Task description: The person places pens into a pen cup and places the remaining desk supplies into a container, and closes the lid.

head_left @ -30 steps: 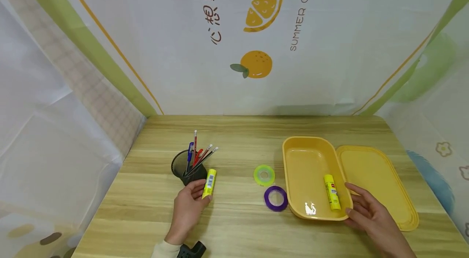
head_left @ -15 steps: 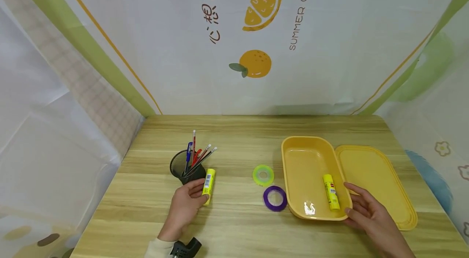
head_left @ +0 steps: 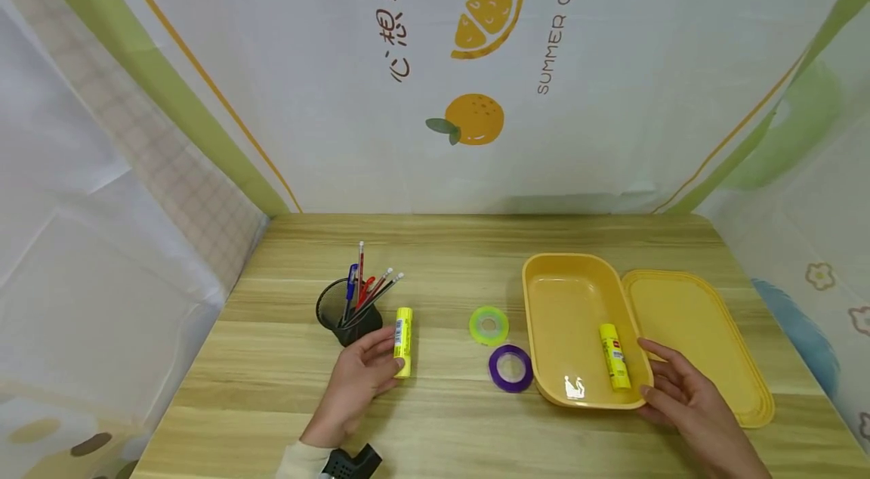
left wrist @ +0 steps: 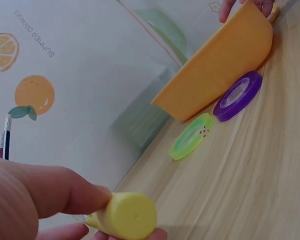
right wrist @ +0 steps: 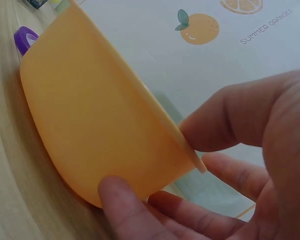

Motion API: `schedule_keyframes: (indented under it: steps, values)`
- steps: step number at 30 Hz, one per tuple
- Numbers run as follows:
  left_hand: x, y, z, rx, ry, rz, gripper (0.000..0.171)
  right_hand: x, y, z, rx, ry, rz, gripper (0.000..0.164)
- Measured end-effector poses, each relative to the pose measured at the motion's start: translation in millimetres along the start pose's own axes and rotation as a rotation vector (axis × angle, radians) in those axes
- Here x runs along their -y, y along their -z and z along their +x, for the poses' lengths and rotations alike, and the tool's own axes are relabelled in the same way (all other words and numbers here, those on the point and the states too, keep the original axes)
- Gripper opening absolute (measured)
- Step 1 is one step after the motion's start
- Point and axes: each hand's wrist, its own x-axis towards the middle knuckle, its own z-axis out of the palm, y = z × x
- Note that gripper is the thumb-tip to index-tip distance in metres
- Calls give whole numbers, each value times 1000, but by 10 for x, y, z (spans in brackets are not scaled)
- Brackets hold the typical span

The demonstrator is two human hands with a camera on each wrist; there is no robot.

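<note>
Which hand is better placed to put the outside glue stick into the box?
Probably the left hand: it holds that glue stick, while the right hand grips the yellow box.

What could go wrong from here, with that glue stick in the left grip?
The left grip pinches the glue stick between thumb and fingers, so it might slip.
The pen cup stands by that grip; a sideways brush could tip it.
The right grip holds the yellow box near one corner; a tug might roll the second glue stick inside or bump the purple tape roll beside it.
</note>
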Motion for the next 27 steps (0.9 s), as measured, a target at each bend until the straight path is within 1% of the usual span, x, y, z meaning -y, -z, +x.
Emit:
schedule_keyframes:
  steps: [4,8,12,16,19,24,27]
  values:
    - [19,-41,13,42,-7,-53,63,13,6,7,2,2,-23,69]
    - [20,-80,33,75,-31,-79,65,9,8,8,13,8,-8,69]
    - [-11,-117,42,92,-53,-80,65,-7,12,5,24,32,18,69]
    - [-54,-155,48,104,-50,-93,64,-18,16,4,28,50,35,68]
    - [-82,-193,53,120,-52,-108,64,-22,17,4,29,52,43,67]
    - [-131,-262,53,150,-79,-127,65,-25,16,8,26,46,40,67]
    - [-161,-298,56,166,-84,-134,65,-28,15,11,25,42,41,68]
